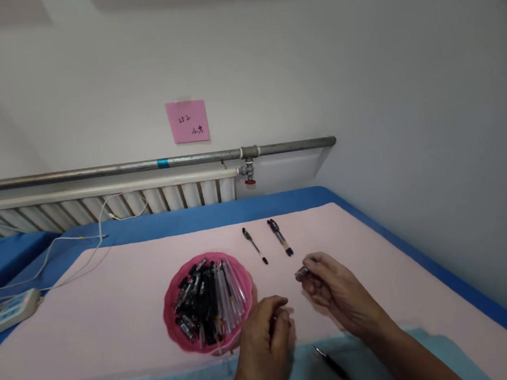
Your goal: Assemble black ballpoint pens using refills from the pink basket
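Note:
My right hand [335, 289] is closed on a pen part [301, 273] whose dark tip sticks out to the left of my fingers. My left hand [268, 338] is curled shut beside the pink bowl [171, 299]; what it holds is hidden. The bowl is full of several black and clear pens and pen parts. Two assembled black pens [254, 245] [280, 236] lie side by side on the pink mat beyond my hands. Another dark pen [338, 370] lies near the front edge under my right wrist.
The pink mat [111, 299] covers a blue table [185, 220] against a white wall. A power strip [5, 312] with white cables sits at the left edge. A radiator [102, 204], a metal pipe and a pink sticky note [187, 121] are behind.

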Tool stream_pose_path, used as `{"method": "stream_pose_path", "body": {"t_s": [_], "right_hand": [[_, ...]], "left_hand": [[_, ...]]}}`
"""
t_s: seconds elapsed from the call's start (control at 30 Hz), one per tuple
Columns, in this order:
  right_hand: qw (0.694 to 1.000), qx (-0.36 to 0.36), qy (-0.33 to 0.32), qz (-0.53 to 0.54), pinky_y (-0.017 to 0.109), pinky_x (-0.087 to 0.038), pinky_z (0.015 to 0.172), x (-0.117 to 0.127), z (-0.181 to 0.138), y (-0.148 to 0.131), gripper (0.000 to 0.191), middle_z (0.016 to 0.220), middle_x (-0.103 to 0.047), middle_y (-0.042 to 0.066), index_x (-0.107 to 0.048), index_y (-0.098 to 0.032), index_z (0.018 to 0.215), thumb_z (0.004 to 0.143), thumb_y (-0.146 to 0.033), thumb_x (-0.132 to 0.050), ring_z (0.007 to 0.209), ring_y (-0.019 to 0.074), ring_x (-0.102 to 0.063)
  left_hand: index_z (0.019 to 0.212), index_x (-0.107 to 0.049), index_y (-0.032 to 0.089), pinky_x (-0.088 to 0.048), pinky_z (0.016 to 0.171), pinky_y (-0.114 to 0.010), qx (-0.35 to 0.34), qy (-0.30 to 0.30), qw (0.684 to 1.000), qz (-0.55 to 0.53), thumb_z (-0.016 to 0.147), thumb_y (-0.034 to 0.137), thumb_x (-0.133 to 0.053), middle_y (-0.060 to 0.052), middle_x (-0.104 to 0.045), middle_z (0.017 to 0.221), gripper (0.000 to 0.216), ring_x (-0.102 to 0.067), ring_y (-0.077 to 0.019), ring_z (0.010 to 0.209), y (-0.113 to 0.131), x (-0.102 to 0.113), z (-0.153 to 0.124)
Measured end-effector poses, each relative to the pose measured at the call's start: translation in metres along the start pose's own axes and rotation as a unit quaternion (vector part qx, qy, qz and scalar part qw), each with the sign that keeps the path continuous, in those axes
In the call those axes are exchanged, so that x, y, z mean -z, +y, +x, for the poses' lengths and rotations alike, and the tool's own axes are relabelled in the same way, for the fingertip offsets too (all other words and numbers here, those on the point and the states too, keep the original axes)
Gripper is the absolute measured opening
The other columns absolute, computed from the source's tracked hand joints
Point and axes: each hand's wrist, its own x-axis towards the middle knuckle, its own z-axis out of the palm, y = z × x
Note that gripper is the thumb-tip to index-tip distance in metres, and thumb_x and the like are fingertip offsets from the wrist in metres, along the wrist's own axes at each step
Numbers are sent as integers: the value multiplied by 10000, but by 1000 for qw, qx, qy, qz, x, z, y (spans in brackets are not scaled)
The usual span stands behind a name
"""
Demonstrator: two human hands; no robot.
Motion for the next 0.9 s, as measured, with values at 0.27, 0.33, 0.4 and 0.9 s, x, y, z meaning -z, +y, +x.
{"method": "stream_pose_path", "body": {"t_s": [0.27, 0.33, 0.4, 0.9], "right_hand": [[990, -106, -31, 92, 144, -198, 337, -9, -4, 12, 247, 612, -573, -22, -560, -170, 701, 664, -338, -736, 427, 46, -425], [981, -144, -52, 118, 132, -193, 333, -10, -5, 16, 232, 596, -569, -25, -579, -159, 721, 678, -329, -731, 414, 37, -421], [968, -189, -75, 151, 118, -188, 330, -12, -6, 20, 228, 582, -571, -28, -592, -150, 737, 689, -325, -729, 400, 26, -426], [954, -264, -93, 109, 153, -171, 318, -23, -12, 36, 433, 403, -415, -79, -478, -162, 574, 810, -516, -556, 326, 26, -333]], "left_hand": [[1038, -605, 171, -475, 608, -256, 1, -5, 1000, -14, 820, 291, -520, -37, -635, 784, 263, -573, -128, 639, 0, 4, 4], [1049, -605, 174, -477, 641, -262, -19, -5, 1000, -6, 822, 274, -523, -43, -632, 814, 261, -581, -135, 686, 1, 6, 5], [1039, -618, 188, -477, 685, -270, -44, -6, 999, 3, 826, 260, -524, -51, -637, 854, 243, -590, -146, 754, 3, 8, 6], [934, -676, 219, -480, 727, -267, -21, 5, 1000, 10, 821, 267, -542, -24, -655, 822, 182, -600, -155, 803, 10, 13, 9]]}}
